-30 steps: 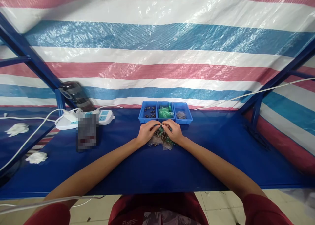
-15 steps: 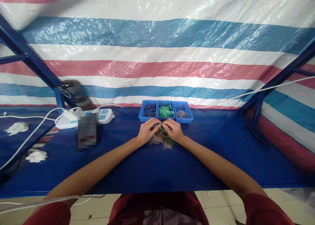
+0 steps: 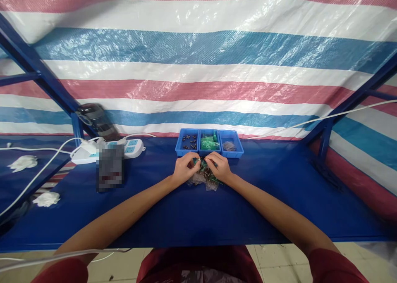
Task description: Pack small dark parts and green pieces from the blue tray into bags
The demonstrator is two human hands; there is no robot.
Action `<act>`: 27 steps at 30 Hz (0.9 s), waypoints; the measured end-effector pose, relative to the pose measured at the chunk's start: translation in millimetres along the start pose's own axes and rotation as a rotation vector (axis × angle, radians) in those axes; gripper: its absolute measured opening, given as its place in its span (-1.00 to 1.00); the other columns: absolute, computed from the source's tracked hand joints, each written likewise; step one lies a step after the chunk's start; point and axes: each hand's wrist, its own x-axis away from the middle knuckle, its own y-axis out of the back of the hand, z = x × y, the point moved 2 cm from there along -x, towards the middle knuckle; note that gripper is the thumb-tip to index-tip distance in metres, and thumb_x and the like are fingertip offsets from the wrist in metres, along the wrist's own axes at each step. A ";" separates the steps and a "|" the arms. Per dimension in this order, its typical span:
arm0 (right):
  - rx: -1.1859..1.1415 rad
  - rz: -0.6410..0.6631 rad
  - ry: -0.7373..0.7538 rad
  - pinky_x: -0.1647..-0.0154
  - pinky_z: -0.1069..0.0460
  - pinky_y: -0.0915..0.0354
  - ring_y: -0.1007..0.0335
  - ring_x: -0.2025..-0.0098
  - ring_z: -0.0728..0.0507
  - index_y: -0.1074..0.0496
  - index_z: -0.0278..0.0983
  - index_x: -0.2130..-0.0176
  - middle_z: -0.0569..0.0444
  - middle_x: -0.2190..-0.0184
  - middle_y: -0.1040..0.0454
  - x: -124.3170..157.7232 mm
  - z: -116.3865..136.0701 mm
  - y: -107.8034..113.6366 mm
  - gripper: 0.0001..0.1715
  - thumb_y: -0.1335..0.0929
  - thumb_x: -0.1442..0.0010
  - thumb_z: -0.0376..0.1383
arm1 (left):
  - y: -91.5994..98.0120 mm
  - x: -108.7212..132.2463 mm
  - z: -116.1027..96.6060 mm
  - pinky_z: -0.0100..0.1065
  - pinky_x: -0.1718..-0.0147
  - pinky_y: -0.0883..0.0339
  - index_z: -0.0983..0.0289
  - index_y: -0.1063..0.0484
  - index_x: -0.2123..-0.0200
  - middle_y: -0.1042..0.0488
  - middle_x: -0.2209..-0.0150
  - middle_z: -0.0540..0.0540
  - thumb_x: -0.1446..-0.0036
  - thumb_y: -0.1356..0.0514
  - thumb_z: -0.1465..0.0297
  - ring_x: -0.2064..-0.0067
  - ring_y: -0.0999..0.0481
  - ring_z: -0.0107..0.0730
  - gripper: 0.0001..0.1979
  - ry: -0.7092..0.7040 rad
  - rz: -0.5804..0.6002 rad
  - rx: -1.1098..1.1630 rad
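Observation:
My left hand (image 3: 185, 168) is closed in a pinch, with something small and dark at its fingertips that I cannot make out. Facing it, my right hand (image 3: 221, 167) also pinches thumb against fingers; what it holds, if anything, is too small to name. A narrow gap separates the two sets of fingertips. Beneath and between them lies a mixed pile (image 3: 203, 176) of small brassy parts, green pieces and clear plastic bits, partly covered by the hands. Just beyond stand three joined blue bins: the left bin (image 3: 182, 153) has small dark-and-brass parts, the middle bin (image 3: 209, 153) green pieces, the right bin (image 3: 232, 154) clear bits.
On the left of the blue table (image 3: 192, 217) are a white power strip (image 3: 134, 148) with cables, a pixelated dark object (image 3: 110, 167) and crumpled white tissue (image 3: 46, 198). A dark bottle (image 3: 98, 120) leans by the blue frame (image 3: 52, 82). Striped sheeting (image 3: 198, 47) hangs behind.
My fingertips, which met over the pile before, are now slightly apart. The bins and the pile sit a little lower in view, as the camera has shifted slightly.

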 end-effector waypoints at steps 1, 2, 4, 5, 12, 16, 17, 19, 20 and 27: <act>0.003 -0.001 0.001 0.39 0.03 -0.27 -0.31 0.40 -0.07 -0.40 -0.29 0.29 -0.01 0.41 -0.40 0.0 0.0 0.0 -0.78 -0.21 -0.29 -0.30 | 0.2 -0.3 0.0 -0.51 0.50 -0.28 0.30 -0.41 0.27 -0.44 0.47 -0.02 -0.14 -0.15 0.42 0.60 -0.28 -0.63 -0.91 -0.003 0.003 -0.002; 0.005 -0.001 0.002 0.39 0.03 -0.27 -0.31 0.40 -0.07 -0.40 -0.29 0.29 -0.01 0.41 -0.40 0.1 0.1 -0.1 -0.78 -0.21 -0.29 -0.30 | 0.3 -0.6 -0.1 -0.50 0.50 -0.28 0.30 -0.42 0.25 -0.45 0.43 0.01 -0.15 -0.16 0.42 0.59 -0.28 -0.63 -0.90 -0.008 0.007 0.001; 0.007 -0.003 0.005 0.39 0.03 -0.28 -0.32 0.40 -0.07 -0.40 -0.29 0.28 -0.01 0.41 -0.40 0.1 0.2 -0.1 -0.78 -0.21 -0.29 -0.30 | 0.1 -1.0 0.0 -0.49 0.48 -0.29 0.28 -0.44 0.21 -0.48 0.32 0.06 -0.17 -0.16 0.42 0.54 -0.32 -0.60 -0.87 -0.019 0.022 0.013; 0.006 -0.004 0.004 0.39 0.03 -0.28 -0.32 0.40 -0.07 -0.40 -0.29 0.28 -0.01 0.41 -0.40 0.2 0.2 -0.2 -0.79 -0.21 -0.29 -0.31 | -0.1 -1.2 0.2 -0.48 0.47 -0.30 0.28 -0.44 0.19 -0.49 0.28 0.08 -0.17 -0.16 0.42 0.51 -0.35 -0.58 -0.86 -0.021 0.028 0.017; 0.019 -0.009 -0.013 0.43 0.03 -0.29 -0.31 0.44 -0.07 -0.39 -0.28 0.20 0.00 0.41 -0.40 1.8 -2.2 -0.8 -0.79 -0.20 -0.30 -0.29 | -1.5 -2.3 1.1 -0.39 0.21 -0.41 0.26 -0.47 0.15 -0.54 0.25 0.09 -0.21 -0.13 0.41 0.21 -0.52 -0.38 -0.83 -0.046 0.037 0.042; 0.023 -0.009 -0.010 0.43 0.03 -0.29 -0.30 0.45 -0.06 -0.39 -0.27 0.20 0.01 0.42 -0.39 1.7 -2.7 -0.8 -0.79 -0.20 -0.30 -0.29 | -1.6 -3.4 -0.2 -0.35 0.17 -0.43 0.26 -0.48 0.14 -0.54 0.22 0.11 -0.22 -0.12 0.40 0.17 -0.53 -0.35 -0.81 -0.071 0.026 0.055; 0.021 -0.009 -0.010 0.43 0.04 -0.29 -0.30 0.45 -0.06 -0.39 -0.27 0.20 0.01 0.42 -0.39 1.6 -2.7 -0.6 -0.80 -0.20 -0.30 -0.30 | -1.9 -3.4 -0.2 -0.35 0.17 -0.43 0.26 -0.48 0.15 -0.54 0.21 0.11 -0.21 -0.12 0.40 0.17 -0.53 -0.35 -0.81 -0.073 0.026 0.055; 0.019 -0.010 -0.011 0.42 0.04 -0.29 -0.31 0.45 -0.06 -0.39 -0.27 0.21 0.01 0.42 -0.39 1.4 -2.6 -0.3 -0.80 -0.20 -0.30 -0.30 | -2.8 -3.0 0.5 -0.35 0.17 -0.43 0.26 -0.48 0.16 -0.55 0.23 0.11 -0.20 -0.14 0.39 0.18 -0.53 -0.35 -0.82 -0.068 0.030 0.052; 0.018 -0.010 -0.011 0.42 0.04 -0.29 -0.31 0.45 -0.06 -0.39 -0.27 0.21 0.00 0.41 -0.39 1.4 -2.7 -0.1 -0.80 -0.21 -0.30 -0.30 | -3.3 -2.6 1.1 -0.36 0.18 -0.43 0.26 -0.48 0.17 -0.55 0.24 0.10 -0.19 -0.15 0.39 0.20 -0.53 -0.37 -0.83 -0.060 0.033 0.048; 0.024 -0.009 -0.020 0.44 0.04 -0.29 -0.31 0.48 -0.05 -0.39 -0.28 0.20 0.01 0.41 -0.39 4.0 -5.4 -0.1 -0.79 -0.21 -0.29 -0.27 | -5.8 1.0 6.1 -0.48 0.44 -0.35 0.28 -0.49 0.25 -0.56 0.33 0.05 -0.15 -0.20 0.32 0.50 -0.44 -0.54 -0.84 0.012 0.031 -0.016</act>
